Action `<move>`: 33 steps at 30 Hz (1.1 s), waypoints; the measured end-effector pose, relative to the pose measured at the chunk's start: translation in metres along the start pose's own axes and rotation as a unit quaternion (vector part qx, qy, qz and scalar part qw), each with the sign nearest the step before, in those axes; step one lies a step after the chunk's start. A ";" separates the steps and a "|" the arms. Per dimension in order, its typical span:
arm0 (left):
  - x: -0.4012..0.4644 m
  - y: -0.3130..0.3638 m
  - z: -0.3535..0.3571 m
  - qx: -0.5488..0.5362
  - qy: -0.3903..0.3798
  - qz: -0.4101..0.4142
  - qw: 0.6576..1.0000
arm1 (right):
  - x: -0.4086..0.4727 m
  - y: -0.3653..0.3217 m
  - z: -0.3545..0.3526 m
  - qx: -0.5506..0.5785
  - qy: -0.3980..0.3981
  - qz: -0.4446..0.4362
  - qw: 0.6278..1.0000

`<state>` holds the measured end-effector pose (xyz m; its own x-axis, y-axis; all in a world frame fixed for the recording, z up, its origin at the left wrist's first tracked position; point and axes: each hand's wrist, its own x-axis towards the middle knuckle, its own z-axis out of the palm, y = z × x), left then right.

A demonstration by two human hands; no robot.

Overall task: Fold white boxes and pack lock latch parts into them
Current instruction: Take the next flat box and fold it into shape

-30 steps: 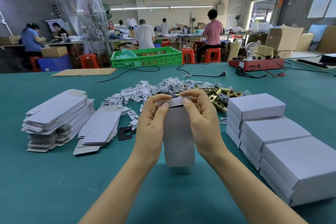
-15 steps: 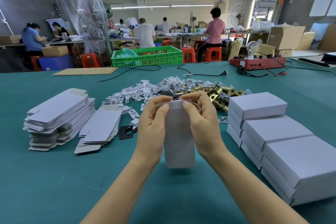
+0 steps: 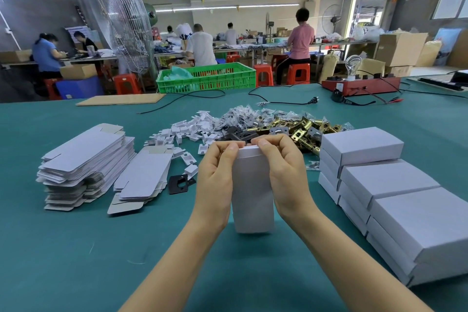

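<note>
A white box stands on end on the green table, held between both hands. My left hand grips its left side and my right hand its right side, thumbs and fingertips curled over the top flap. Behind the box lies a heap of brass lock latch parts, small clear bags and white plastic pieces. Flat unfolded boxes sit in a tall stack and a smaller stack at the left. Folded white boxes are stacked at the right.
A black plate lies beside the smaller flat stack. Farther back are a cardboard sheet, a green crate, black cables and a red test board with a bulb. Several people work at distant benches.
The top flap, open a second ago, has been pushed down into the box. Both hands have curled tighter over the box's top edge.
</note>
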<state>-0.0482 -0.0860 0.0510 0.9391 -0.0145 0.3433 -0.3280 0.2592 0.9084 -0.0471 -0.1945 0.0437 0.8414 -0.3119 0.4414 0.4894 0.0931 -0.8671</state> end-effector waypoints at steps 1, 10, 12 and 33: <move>0.000 0.000 0.000 0.004 0.003 0.002 1.000 | -0.001 0.001 0.001 -0.001 0.003 0.004 1.000; -0.004 0.000 0.001 0.000 -0.005 -0.008 1.000 | 0.001 -0.003 -0.002 -0.019 -0.004 0.011 1.000; -0.004 0.001 0.001 -0.002 -0.005 -0.011 1.000 | 0.002 -0.003 -0.002 -0.021 -0.006 0.006 1.000; -0.005 -0.012 -0.006 0.245 -0.056 0.277 0.927 | 0.008 -0.003 -0.006 -0.011 0.037 0.082 0.996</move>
<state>-0.0479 -0.0838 0.0367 0.6053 -0.1185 0.7871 -0.7898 -0.2127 0.5753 -0.0434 -0.2027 0.0489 0.8903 -0.3627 0.2752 0.3399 0.1274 -0.9318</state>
